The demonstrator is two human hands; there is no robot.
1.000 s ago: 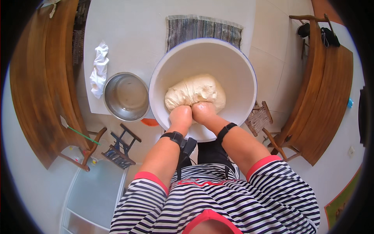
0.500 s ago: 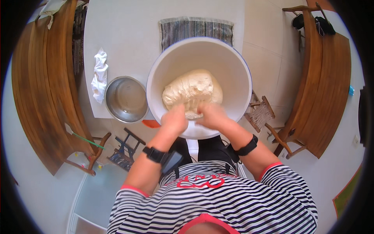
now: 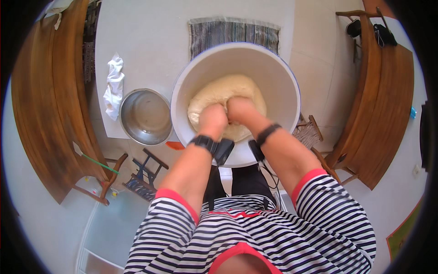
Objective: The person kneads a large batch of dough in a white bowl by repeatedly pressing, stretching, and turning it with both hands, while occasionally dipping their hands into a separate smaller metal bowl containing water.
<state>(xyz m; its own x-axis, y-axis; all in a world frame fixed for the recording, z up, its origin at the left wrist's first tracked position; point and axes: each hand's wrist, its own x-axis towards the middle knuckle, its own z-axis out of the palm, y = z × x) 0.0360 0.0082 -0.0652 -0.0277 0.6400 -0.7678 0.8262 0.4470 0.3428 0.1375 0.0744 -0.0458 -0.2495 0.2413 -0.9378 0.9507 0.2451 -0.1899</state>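
Observation:
A large pale mass of dough (image 3: 230, 86) lies in a deep white tub (image 3: 191, 68) with a blue rim. My left hand (image 3: 213, 118) is closed like a fist and presses into the dough's near half. Beside it, my right hand (image 3: 241, 109), closed the same way, pushes into the middle of the dough. The knuckles of both hands are sunk in the dough and slightly blurred, so the fingertips are hidden. Both my wrists wear black straps with small dark devices.
A steel bowl (image 3: 146, 116) stands left of the tub on a white table (image 3: 141, 45). Near it lies a crumpled white cloth (image 3: 114, 86); a striped mat (image 3: 235, 34) is behind the tub. Wooden benches (image 3: 45, 100) flank the table, with small stools (image 3: 146, 176) low at the sides.
Both hands have moved forward from the dough's near edge into its middle. The folded, rough dough now looks rounder and flatter. My forearms reach farther into the tub.

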